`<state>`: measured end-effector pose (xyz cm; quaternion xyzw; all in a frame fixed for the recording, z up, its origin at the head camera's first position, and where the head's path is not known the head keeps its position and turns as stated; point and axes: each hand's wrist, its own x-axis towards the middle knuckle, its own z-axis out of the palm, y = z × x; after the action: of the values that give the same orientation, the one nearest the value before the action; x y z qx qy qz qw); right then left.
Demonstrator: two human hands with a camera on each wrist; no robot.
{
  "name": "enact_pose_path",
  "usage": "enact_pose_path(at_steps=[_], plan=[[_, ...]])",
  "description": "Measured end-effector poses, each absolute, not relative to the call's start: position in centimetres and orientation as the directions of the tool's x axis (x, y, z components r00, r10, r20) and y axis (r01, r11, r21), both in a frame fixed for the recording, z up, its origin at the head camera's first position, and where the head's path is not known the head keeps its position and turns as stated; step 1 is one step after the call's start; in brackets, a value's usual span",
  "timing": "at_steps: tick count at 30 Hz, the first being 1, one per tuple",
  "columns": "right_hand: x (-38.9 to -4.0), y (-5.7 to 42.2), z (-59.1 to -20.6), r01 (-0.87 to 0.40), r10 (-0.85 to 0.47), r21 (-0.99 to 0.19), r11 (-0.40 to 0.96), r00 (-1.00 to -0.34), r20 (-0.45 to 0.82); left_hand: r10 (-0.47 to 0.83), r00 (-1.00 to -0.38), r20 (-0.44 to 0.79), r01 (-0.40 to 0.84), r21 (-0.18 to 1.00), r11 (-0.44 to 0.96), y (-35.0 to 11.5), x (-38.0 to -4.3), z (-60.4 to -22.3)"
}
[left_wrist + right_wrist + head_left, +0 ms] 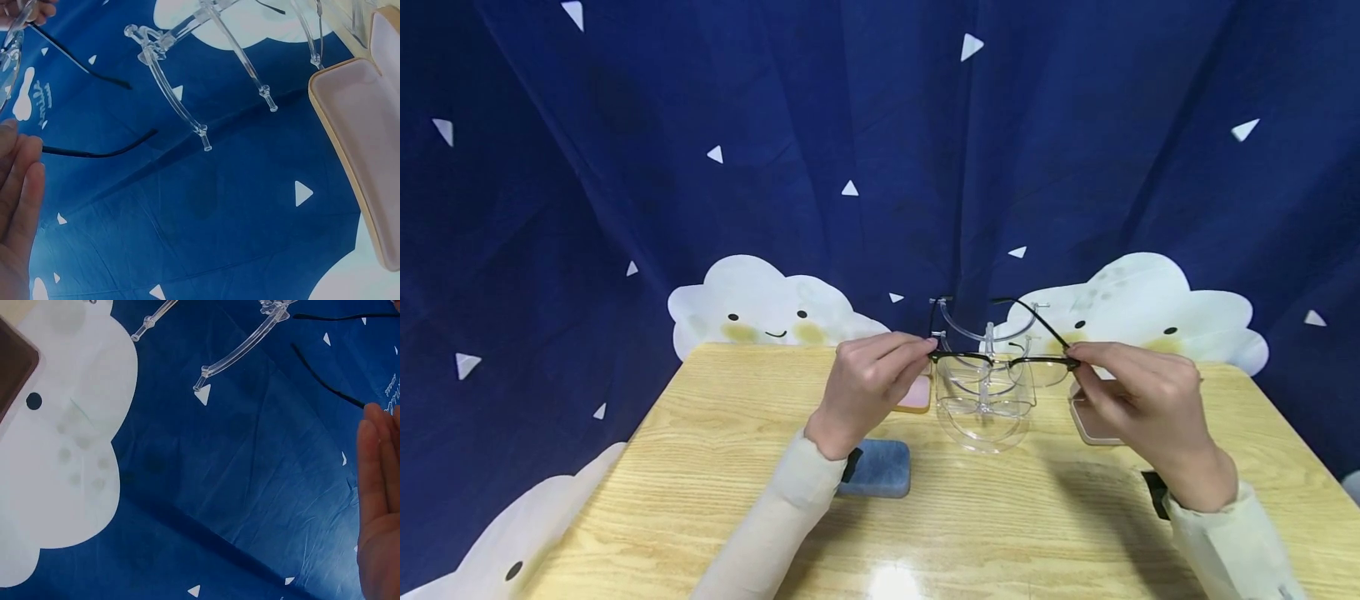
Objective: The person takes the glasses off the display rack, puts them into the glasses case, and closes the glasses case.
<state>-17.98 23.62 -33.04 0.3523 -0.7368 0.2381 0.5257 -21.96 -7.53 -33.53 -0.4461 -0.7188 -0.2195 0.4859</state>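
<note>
My left hand (871, 382) and my right hand (1150, 408) pinch a pair of black half-rim eyeglasses (1042, 360), one at each side near the hinges. The glasses are unfolded, temples pointing away from me, in front of the upper part of a clear display stand (990, 337). In the left wrist view, the dark temple (87, 154) runs out past my left fingertips, beside the stand's clear arms (172, 97). Another temple (325, 381) extends from my right fingers in the right wrist view. Lower on the stand sits a thin-rimmed pair of eyeglasses (1021, 408).
A blue glasses case (883, 469) lies on the wooden table (737, 500) near my left wrist. Behind my left hand is an open pink case with an orange edge (340, 125). Another case (1093, 425) lies behind my right hand. A dark blue curtain (775, 208) hangs behind the table.
</note>
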Motion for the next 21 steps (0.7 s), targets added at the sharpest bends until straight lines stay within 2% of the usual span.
enact_pose_path(at_steps=[9, 17, 21], plan=[[-17.88, 23.53, -33.23, -0.749, -0.335, 0.060, 0.660, -0.221, 0.916, 0.431, -0.128, 0.893, 0.847, -0.128, 0.516, -7.65, -21.99, -33.49], [-17.99, 23.08, -33.22, -0.763, -0.340, 0.077, 0.641, -0.192, 0.921, 0.429, -0.133, 0.893, 0.843, -0.125, 0.523, -7.79, -21.98, -33.46], [-18.07, 23.02, -33.24, -0.786, -0.315, 0.049, 0.617, -0.189, 0.930, 0.431, -0.135, 0.892, 0.843, -0.125, 0.523, -7.83, -22.09, -33.54]])
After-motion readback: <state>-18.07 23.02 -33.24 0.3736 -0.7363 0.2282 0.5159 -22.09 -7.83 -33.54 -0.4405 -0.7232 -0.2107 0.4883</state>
